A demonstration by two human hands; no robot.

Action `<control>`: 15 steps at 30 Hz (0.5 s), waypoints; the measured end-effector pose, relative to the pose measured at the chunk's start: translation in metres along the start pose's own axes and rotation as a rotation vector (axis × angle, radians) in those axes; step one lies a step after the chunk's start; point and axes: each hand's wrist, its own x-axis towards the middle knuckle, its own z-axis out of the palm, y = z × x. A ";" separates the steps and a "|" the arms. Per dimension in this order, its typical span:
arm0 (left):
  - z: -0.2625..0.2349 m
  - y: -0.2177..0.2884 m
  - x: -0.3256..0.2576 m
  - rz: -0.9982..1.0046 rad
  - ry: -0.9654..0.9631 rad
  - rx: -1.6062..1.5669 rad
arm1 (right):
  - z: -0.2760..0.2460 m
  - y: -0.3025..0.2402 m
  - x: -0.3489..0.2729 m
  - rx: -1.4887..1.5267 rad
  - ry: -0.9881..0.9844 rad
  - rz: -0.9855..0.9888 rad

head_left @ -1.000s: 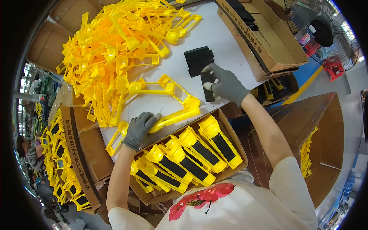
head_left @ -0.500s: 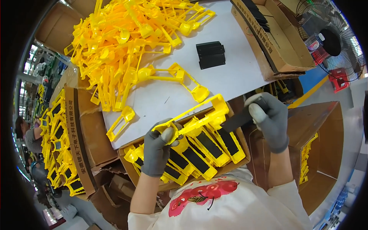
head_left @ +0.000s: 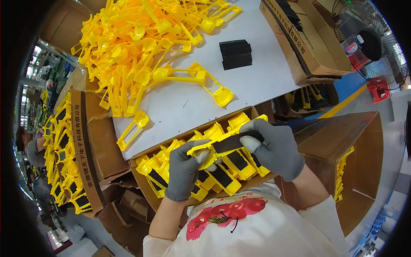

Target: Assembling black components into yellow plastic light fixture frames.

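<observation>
In a grey glove, my left hand (head_left: pixel 185 169) grips the cupped end of a yellow plastic frame (head_left: pixel 204 153). My right hand (head_left: pixel 277 147), gloved too, pinches a flat black strip (head_left: pixel 229 144) and lays it along the frame's opening, with its fingers at the frame's far end. Whether the strip is seated is not clear. Directly beneath both hands, a cardboard box (head_left: pixel 147 201) holds several yellow frames fitted with black strips (head_left: pixel 222 176). A small stack of black strips (head_left: pixel 236 55) lies on the white table (head_left: pixel 188 113).
Loose yellow frames (head_left: pixel 128 47) are heaped at the table's far left. At the far right stands a carton (head_left: pixel 319 64) with black strips, near a fan (head_left: pixel 370 45). Another carton of frames (head_left: pixel 89 150) is at left, and an open carton (head_left: pixel 359 171) at right. A person (head_left: pixel 36 147) is at far left.
My right hand has brought the black strip left onto the yellow frame. The frame has come lower and now lies between both hands.
</observation>
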 end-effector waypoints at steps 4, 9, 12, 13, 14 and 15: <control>0.003 0.002 0.001 -0.052 0.025 0.001 | 0.013 0.005 -0.003 -0.061 0.107 -0.095; -0.002 -0.005 0.004 -0.017 0.047 0.038 | 0.016 0.010 -0.008 -0.034 0.050 -0.044; -0.004 -0.004 0.006 -0.038 0.026 -0.044 | 0.013 0.010 -0.005 0.082 0.118 -0.032; -0.005 -0.003 0.006 -0.038 0.030 -0.043 | 0.013 0.010 -0.004 0.085 0.115 -0.032; -0.005 -0.003 0.006 -0.048 0.020 -0.041 | 0.011 0.010 -0.005 0.097 0.099 -0.016; -0.005 -0.003 0.006 -0.058 0.011 -0.038 | 0.010 0.009 -0.006 0.110 0.081 0.000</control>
